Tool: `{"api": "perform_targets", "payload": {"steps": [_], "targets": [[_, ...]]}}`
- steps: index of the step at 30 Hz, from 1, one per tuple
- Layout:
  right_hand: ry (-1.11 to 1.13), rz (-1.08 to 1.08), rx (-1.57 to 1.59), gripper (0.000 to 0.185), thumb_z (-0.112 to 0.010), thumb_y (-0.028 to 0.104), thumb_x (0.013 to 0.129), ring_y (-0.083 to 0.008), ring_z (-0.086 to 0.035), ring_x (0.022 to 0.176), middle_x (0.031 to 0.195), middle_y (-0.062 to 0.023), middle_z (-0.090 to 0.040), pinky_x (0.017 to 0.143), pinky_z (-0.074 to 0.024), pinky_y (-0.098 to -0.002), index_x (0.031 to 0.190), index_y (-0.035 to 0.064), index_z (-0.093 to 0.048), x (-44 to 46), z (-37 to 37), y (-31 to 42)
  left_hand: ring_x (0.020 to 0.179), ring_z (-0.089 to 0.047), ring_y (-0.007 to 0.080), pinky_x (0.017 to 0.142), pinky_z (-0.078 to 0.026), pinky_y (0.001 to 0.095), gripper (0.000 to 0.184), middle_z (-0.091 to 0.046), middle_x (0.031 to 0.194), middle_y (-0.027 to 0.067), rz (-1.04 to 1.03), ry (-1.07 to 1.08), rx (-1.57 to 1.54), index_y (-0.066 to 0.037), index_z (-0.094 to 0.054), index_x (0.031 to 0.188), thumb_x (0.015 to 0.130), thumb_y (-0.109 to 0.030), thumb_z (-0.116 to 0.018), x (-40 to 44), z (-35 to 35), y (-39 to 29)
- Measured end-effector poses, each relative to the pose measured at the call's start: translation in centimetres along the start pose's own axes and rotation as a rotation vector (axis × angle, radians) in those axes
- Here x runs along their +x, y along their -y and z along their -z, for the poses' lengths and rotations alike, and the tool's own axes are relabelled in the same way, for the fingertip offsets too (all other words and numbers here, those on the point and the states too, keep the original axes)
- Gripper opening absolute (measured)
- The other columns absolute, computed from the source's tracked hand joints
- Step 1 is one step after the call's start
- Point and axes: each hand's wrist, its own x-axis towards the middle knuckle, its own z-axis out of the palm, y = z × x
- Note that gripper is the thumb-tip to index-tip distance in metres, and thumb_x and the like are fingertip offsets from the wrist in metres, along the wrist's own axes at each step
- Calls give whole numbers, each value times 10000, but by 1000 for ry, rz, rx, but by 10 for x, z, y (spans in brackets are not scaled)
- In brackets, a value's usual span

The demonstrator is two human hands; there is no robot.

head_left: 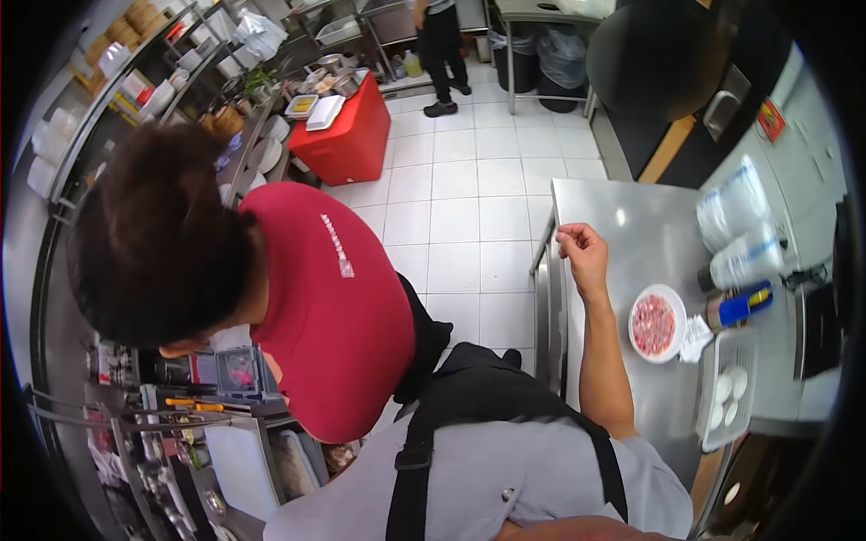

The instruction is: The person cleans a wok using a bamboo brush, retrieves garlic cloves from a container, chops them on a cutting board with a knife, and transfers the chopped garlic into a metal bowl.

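Observation:
My right hand (pixel 585 257) hovers over the left edge of a steel table (pixel 622 234). Its fingers are curled in toward the thumb, and no object shows in them. Nearest on the tabletop, to the right of my forearm, stands a white bowl (pixel 676 347) of chopped pinkish-red meat (pixel 652 326). A crumpled white paper (pixel 695 339) lies against the bowl's right side. Below that is a white plastic basket (pixel 709 424) with several white rounded items (pixel 729 397). My left hand is out of view.
A co-worker in a red shirt (pixel 334 307) stands close on my left, facing a counter. Ahead are a red cooler box (pixel 347 140) with containers on top and another person's legs (pixel 440 59). Plastic-wrapped stacks (pixel 740 216) and a blue holder (pixel 746 305) line the table's right side.

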Motion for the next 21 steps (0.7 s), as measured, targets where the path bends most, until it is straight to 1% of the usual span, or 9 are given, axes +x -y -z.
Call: {"api": "perform_targets", "payload": {"steps": [6,8,9,10,14,15,16,19,21], "targets": [[101,-39,-257,113,-701,58,876,-71,-592,662,771,2,-668,609,-486,-236,980,13,-705,142,-20,-87,1083,-661,364,991,-470,451,371,-701,1065,224,511,-465,-35,-50,-684,1158,968,-332,-534,20,108,14],[119,47,-502,123,-688,50,849,-118,-630,684,752,-49,-687,662,-526,-294,962,15,-722,195,-28,-125,1077,-663,362,985,-473,451,368,-702,1060,221,703,-613,-63,-53,-686,1151,965,-333,-537,18,143,33],[87,141,-575,129,-684,45,833,-176,-650,702,765,-87,-695,678,-530,-332,956,25,-716,209,-35,-123,1074,-663,362,982,-474,451,366,-702,1058,220,792,-675,-78,-55,-687,1148,963,-333,-538,15,156,43],[60,178,-628,121,-684,44,841,-182,-651,706,776,-93,-698,682,-532,-332,957,22,-709,228,-35,-131,1071,-664,361,979,-475,451,364,-703,1056,219,877,-726,-94,-56,-688,1144,961,-334,-540,13,169,50],[-42,223,-822,80,-659,32,867,-216,-657,738,814,-119,-695,709,-534,-333,941,12,-681,297,-6,-204,1059,-667,357,966,-481,452,357,-705,1046,213,1162,-818,-134,-62,-692,1131,954,-336,-546,8,199,74],[-74,224,-855,107,-623,32,833,-278,-645,749,803,-137,-674,728,-528,-393,925,19,-676,301,-2,-206,1056,-668,356,963,-482,452,355,-705,1043,212,1219,-821,-142,-64,-693,1127,953,-337,-547,7,200,74],[-56,204,-675,120,-625,38,833,-288,-637,790,856,-152,-667,769,-524,-395,944,5,-658,312,7,-226,1053,-669,356,960,-483,452,353,-705,1041,211,1276,-824,-147,-66,-694,1124,951,-337,-549,6,200,76],[85,211,-852,81,-578,2,865,-255,-607,797,845,-140,-634,766,-500,-395,940,-17,-604,288,-17,-172,1044,-671,353,950,-487,452,348,-707,1034,207,1410,-803,-160,-70,-696,1114,946,-339,-553,-3,208,75],[187,116,-886,55,-574,0,859,-285,-590,775,820,-158,-614,739,-484,-421,908,-26,-580,285,-34,-148,1038,-673,351,944,-489,453,345,-708,1029,204,1505,-795,-198,-73,-698,1107,942,-340,-556,-11,202,68]]}}
